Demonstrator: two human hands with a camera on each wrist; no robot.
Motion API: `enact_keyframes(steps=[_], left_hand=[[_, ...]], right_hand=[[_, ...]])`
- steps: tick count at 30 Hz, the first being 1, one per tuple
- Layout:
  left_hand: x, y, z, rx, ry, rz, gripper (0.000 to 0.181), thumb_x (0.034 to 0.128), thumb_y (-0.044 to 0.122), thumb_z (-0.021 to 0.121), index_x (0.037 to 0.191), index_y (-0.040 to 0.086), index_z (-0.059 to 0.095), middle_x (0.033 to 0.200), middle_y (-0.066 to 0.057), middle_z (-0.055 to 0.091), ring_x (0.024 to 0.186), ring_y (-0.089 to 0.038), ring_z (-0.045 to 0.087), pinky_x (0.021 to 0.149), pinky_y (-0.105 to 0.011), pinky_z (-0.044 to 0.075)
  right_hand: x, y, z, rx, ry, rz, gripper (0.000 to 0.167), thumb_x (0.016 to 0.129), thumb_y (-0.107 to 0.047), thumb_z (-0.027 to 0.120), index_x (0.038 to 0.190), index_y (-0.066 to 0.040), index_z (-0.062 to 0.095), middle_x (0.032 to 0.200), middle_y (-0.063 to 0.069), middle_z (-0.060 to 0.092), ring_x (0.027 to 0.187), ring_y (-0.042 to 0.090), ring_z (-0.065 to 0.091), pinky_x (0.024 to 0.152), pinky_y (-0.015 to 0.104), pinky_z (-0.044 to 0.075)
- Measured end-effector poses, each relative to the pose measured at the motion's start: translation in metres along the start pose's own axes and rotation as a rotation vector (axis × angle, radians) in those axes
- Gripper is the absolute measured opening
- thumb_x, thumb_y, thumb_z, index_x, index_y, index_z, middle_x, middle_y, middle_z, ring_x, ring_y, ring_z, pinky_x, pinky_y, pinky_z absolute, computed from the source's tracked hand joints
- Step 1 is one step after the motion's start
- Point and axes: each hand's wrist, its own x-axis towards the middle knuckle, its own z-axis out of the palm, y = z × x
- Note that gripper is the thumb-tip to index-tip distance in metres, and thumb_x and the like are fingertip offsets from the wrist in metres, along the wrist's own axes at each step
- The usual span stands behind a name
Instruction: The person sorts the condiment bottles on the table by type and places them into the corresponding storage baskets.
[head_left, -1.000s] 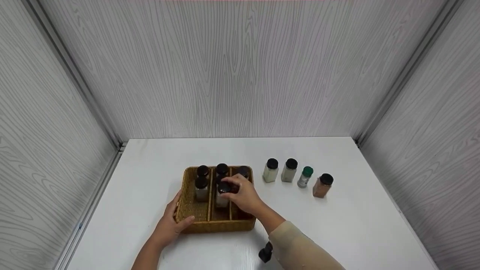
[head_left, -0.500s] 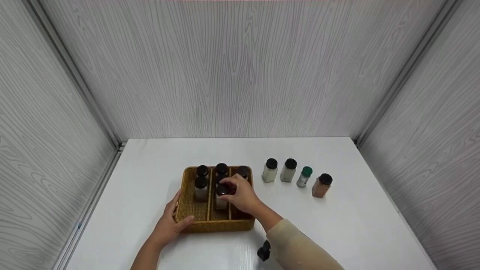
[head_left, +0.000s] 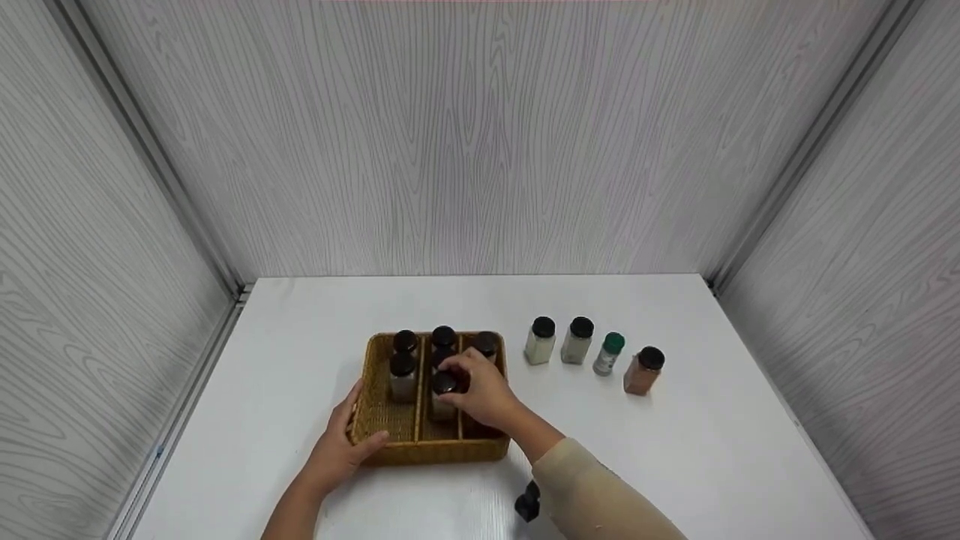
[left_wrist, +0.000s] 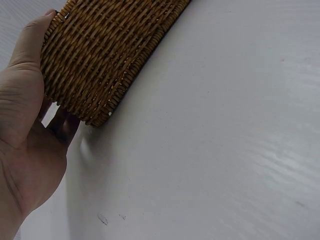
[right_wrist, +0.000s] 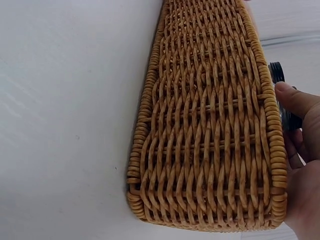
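A brown wicker basket with three lengthwise compartments stands on the white table. My left hand grips its near left corner, thumb over the rim and fingers along the outer side; the left wrist view shows this hand against the woven wall. My right hand pinches the black cap of a spice jar upright in the middle compartment. Behind it stand two more black-capped jars, partly covered by my fingers. Two jars stand in the left compartment. A dark-capped jar is at the back of the right compartment.
Right of the basket stand two pale jars with black caps, a small green-capped shaker and a reddish-brown jar. A small black object lies by my right sleeve. Wood-grain panels enclose the table.
My right hand and the jar it pinches have shifted slightly down and toward me in the middle compartment. The left hand and basket stay nearly still.
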Motion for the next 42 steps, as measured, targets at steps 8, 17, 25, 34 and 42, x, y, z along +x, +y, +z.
enact_keyframes(steps=[8, 17, 25, 34, 42], left_hand=[[-0.001, 0.001, 0.0, 0.017, 0.006, -0.004, 0.108, 0.0983, 0.047, 0.08, 0.175, 0.039, 0.005, 0.182, -0.018, 0.01, 0.162, -0.054, 0.031, 0.128, -0.075, 0.03], [-0.002, 0.001, 0.0, 0.035, 0.017, 0.007, 0.107, 0.099, 0.045, 0.079, 0.176, 0.036, 0.006, 0.181, -0.02, 0.014, 0.158, -0.052, 0.038, 0.125, -0.072, 0.036], [0.0, 0.001, 0.001, 0.024, 0.015, 0.006, 0.108, 0.0983, 0.044, 0.081, 0.176, 0.037, 0.006, 0.181, -0.019, 0.013, 0.159, -0.051, 0.036, 0.126, -0.071, 0.034], [-0.002, 0.0, 0.001, 0.011, 0.022, 0.02, 0.107, 0.0988, 0.042, 0.08, 0.176, 0.036, 0.007, 0.179, -0.02, 0.017, 0.157, -0.049, 0.039, 0.125, -0.069, 0.037], [-0.002, 0.0, 0.002, 0.025, 0.007, 0.022, 0.105, 0.1, 0.046, 0.077, 0.175, 0.04, 0.003, 0.181, -0.019, 0.013, 0.161, -0.054, 0.034, 0.126, -0.074, 0.034]], right_hand=[[-0.002, 0.0, 0.003, 0.017, -0.015, 0.025, 0.042, 0.09, -0.019, 0.091, 0.127, -0.02, 0.071, 0.12, 0.0, 0.059, 0.118, 0.018, 0.068, 0.101, 0.033, 0.061], [-0.002, -0.001, 0.001, -0.022, 0.001, -0.014, 0.043, 0.089, -0.022, 0.092, 0.128, -0.019, 0.073, 0.121, 0.002, 0.062, 0.114, 0.018, 0.069, 0.101, 0.034, 0.061], [-0.005, 0.0, -0.006, -0.02, -0.032, -0.016, 0.052, 0.092, -0.026, 0.09, 0.14, -0.019, 0.069, 0.124, 0.003, 0.064, 0.116, 0.018, 0.067, 0.103, 0.038, 0.06], [-0.016, 0.011, -0.025, 0.156, -0.028, -0.049, 0.041, 0.105, -0.019, 0.074, 0.144, -0.009, 0.066, 0.126, 0.012, 0.065, 0.117, 0.022, 0.069, 0.104, 0.037, 0.061], [-0.027, 0.023, -0.051, 0.261, 0.051, -0.056, 0.039, 0.104, -0.01, 0.073, 0.141, 0.001, 0.066, 0.129, 0.023, 0.065, 0.122, 0.04, 0.066, 0.108, 0.049, 0.06]])
